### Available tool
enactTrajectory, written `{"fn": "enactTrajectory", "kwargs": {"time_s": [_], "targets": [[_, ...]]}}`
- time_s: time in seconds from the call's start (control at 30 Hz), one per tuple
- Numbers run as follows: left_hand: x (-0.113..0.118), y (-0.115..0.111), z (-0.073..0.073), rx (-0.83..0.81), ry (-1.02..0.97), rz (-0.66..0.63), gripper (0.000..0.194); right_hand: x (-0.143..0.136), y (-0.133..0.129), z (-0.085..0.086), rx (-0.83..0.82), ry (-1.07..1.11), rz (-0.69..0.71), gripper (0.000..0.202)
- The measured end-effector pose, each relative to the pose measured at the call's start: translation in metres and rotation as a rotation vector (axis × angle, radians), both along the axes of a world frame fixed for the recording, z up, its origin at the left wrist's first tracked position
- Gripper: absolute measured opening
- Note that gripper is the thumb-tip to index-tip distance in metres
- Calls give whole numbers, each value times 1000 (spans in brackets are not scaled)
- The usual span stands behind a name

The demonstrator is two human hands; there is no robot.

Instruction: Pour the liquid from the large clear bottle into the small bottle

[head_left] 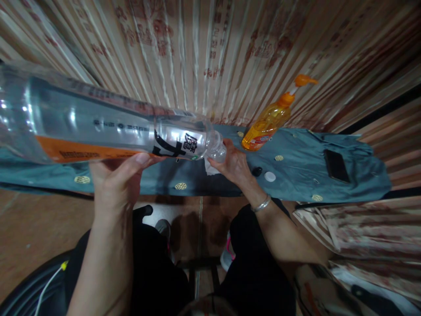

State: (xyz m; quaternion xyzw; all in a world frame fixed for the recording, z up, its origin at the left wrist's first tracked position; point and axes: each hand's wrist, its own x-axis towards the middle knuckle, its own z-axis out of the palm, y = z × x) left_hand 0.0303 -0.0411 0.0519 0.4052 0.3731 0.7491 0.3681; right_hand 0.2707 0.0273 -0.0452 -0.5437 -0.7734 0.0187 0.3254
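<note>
A large clear plastic bottle (121, 120) with an orange and silver label lies tilted on its side in the air, its neck pointing right. My left hand (123, 175) supports it from below, with the thumb along the label. At the neck end, the fingers of my right hand (233, 161) are closed around clear plastic. Whether that is only the neck or a separate small clear piece, I cannot tell. Below the neck a bit of white paper (212, 167) shows, partly hidden by my right hand.
On the blue-green cloth (296, 175) stand an orange pump bottle (268, 123), a small black object (257, 171), a white cap (270, 176) and a dark phone (337, 166). A patterned curtain (197, 57) hangs behind. A black seat with a white cable (46, 285) is at lower left.
</note>
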Motion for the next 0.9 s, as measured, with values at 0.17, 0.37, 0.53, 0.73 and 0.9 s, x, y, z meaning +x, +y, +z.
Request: {"fn": "enactTrajectory", "kwargs": {"time_s": [0.17,0.37,0.53,0.73,0.9], "targets": [[-4,4,-9,-29,-67,-11,58,-1,-1,2,-32,-11,-26,57],[-8,7,-16,-38,-134,-33,64,-2,-2,5,-37,-4,-23,56],[-12,9,-20,2,-104,-88,75,-2,-3,7,-58,-9,-34,57],[-11,9,-19,-28,-95,-42,77,-2,-3,5,-37,8,-25,57],[-8,8,-17,-18,-65,-14,68,0,-1,4,-35,-21,-17,61]]}}
